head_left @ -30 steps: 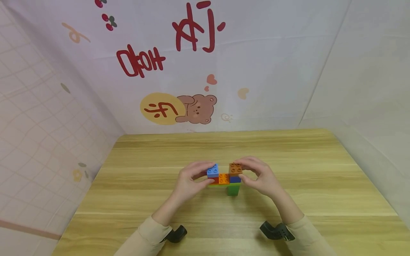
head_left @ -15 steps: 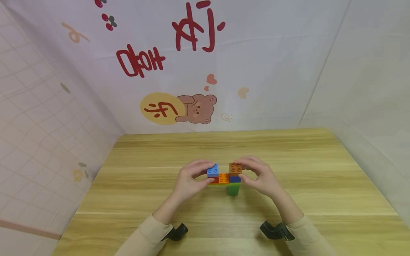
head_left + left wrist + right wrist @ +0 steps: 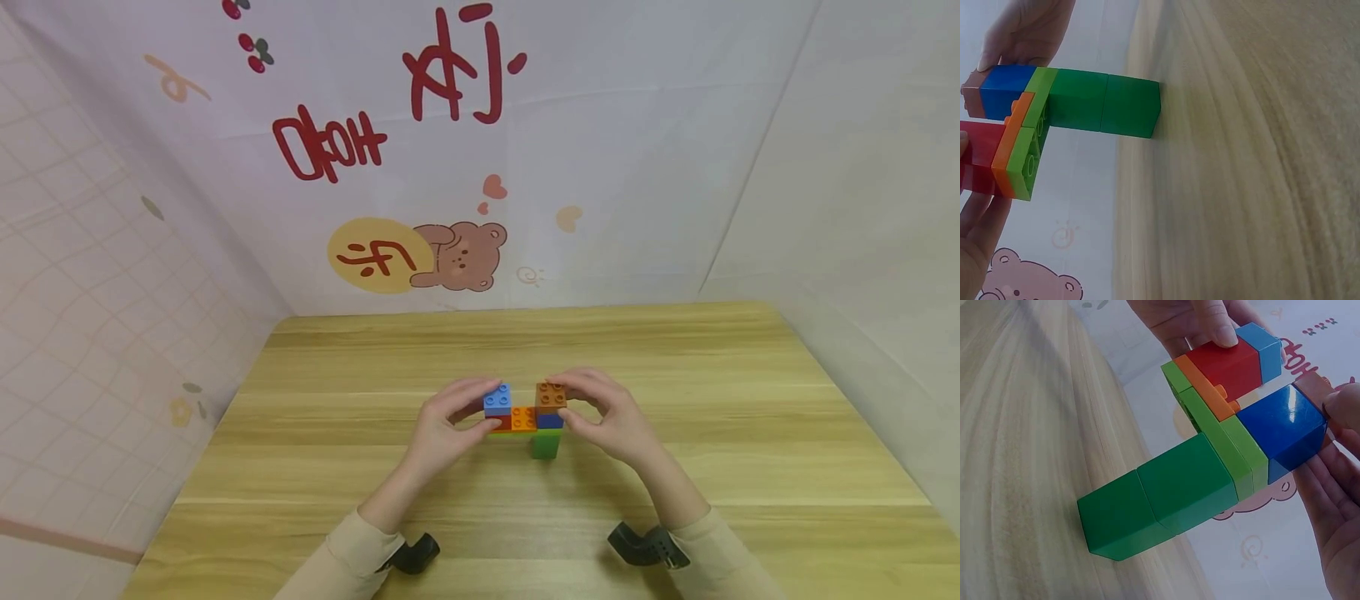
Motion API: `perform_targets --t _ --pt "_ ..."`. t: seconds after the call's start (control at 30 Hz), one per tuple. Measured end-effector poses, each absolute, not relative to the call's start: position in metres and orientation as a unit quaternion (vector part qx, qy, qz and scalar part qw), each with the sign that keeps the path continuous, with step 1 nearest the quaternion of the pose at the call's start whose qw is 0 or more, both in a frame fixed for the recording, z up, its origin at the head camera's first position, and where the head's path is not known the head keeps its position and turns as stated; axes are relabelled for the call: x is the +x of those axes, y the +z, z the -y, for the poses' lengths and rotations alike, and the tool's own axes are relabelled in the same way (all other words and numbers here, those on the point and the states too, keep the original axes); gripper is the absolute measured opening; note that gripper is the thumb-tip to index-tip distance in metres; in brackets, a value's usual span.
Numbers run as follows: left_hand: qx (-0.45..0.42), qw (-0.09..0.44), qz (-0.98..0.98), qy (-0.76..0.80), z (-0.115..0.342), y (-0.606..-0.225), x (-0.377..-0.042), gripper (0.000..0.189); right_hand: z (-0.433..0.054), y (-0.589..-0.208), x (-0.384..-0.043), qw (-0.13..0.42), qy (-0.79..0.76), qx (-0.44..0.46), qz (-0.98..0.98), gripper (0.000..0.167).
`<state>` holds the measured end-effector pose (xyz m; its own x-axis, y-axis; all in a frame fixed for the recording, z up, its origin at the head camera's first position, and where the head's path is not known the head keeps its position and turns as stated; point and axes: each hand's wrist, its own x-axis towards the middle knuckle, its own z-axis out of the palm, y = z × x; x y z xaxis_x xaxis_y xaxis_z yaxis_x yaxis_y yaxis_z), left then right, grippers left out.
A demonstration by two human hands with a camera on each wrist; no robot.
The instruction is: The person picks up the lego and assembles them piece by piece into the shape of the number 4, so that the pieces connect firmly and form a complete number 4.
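A structure of joined toy bricks stands in front of me. Two stacked dark green bricks [image 3: 1160, 497] form its only leg, which meets the table. Flat light green pieces [image 3: 1225, 440] lie across the leg's top and reach out to the left, under an orange plate [image 3: 523, 418]. Over that left end sit a red brick [image 3: 1225, 367] and a light blue brick [image 3: 497, 400]. My left hand [image 3: 444, 423] pinches there, thumb against the red brick. Above the leg are a blue brick [image 3: 1288, 425] and a brown brick [image 3: 551, 396]; my right hand [image 3: 611, 414] grips the brown one between thumb and fingers.
The wooden table [image 3: 337, 467] runs back to a white printed cloth [image 3: 637, 150], which also hangs along both sides. Black curved wrist mounts [image 3: 648, 546] jut inward from both sleeves, low over the table.
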<state>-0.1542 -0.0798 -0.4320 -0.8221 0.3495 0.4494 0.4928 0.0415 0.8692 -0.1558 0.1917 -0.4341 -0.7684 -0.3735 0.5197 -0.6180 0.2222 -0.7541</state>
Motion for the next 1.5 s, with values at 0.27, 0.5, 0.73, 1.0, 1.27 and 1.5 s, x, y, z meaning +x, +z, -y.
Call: perform_targets --t 0.27,0.5,0.73,1.0,1.27,1.5 --pt "-0.309 0.048 0.714 -0.627 0.082 -0.433 -0.154 0.052 -0.19 -0.44 -0.155 0.128 0.569 0.334 0.74 0.049" --pt "-0.31 0.047 0.709 -0.632 0.082 -0.433 -0.154 0.053 -0.187 -0.439 -0.152 0.126 0.575 0.321 0.742 0.054" --pt "-0.274 0.057 0.707 -0.65 0.08 -0.431 -0.154 0.05 -0.179 -0.428 -0.145 0.145 0.582 0.322 0.732 0.055" --pt "-0.201 0.047 0.724 -0.658 0.077 -0.423 -0.156 0.046 -0.184 -0.446 -0.155 0.134 0.592 0.251 0.755 0.052" --pt "-0.167 0.032 0.746 -0.644 0.078 -0.427 -0.162 0.043 -0.185 -0.44 -0.155 0.069 0.596 0.178 0.78 0.045" --pt "-0.143 0.014 0.747 -0.649 0.08 -0.43 -0.17 0.042 -0.183 -0.442 -0.162 0.039 0.579 0.149 0.8 0.047"
